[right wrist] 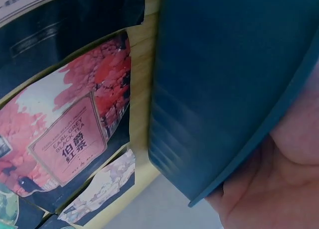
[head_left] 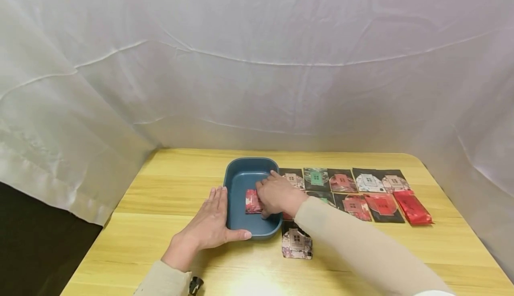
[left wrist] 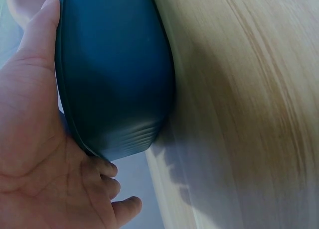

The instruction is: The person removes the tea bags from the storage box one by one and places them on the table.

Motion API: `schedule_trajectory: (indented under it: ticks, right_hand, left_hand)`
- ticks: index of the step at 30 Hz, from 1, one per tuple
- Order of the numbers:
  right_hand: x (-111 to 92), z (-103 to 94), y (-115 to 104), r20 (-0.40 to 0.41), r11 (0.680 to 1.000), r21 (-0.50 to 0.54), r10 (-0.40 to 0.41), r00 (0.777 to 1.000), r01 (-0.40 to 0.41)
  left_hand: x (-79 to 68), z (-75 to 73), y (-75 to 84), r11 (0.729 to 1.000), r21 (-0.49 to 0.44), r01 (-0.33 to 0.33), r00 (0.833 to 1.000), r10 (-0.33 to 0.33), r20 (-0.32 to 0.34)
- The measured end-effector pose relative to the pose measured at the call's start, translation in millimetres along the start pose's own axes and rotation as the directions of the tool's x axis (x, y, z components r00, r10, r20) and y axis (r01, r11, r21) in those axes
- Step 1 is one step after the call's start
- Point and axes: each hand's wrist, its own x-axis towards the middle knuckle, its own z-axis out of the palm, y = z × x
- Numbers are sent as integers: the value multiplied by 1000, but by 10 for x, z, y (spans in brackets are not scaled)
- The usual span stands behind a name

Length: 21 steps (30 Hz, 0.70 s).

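A dark blue rectangular tray [head_left: 243,178] stands on the wooden table. My left hand [head_left: 209,224] rests against its left side with straight fingers, thumb at the near corner; the left wrist view shows the palm [left wrist: 30,154] beside the tray's rim [left wrist: 65,99]. My right hand [head_left: 279,193] reaches over the right rim into the tray. Its fingers and thumb hold the right edge of a small red tea sachet [head_left: 252,201]; the hand covers part of it. In the right wrist view the tray's wall [right wrist: 214,79] hides the fingertips.
Rows of patterned tea sachets lie right of the tray, including a green one [head_left: 317,178] and an Earl Grey black tea sachet [right wrist: 70,144]. One sachet [head_left: 296,242] lies nearer the front. A shiny red packet [head_left: 413,207] is at the right end. White cloth [head_left: 257,64] hangs behind.
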Motion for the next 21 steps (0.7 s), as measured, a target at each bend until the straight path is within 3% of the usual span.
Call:
schedule_trajectory:
  ticks: [16, 21]
  right_hand:
    - [84, 3, -47, 4, 998, 65, 20, 1000, -20]
    - [94, 23, -60, -33, 997, 75, 6, 999, -3]
  left_hand:
    - [4, 4, -2, 1000, -9, 1, 1000, -1, -4]
    - [3, 4, 0, 1000, -15, -1, 1000, 1, -7]
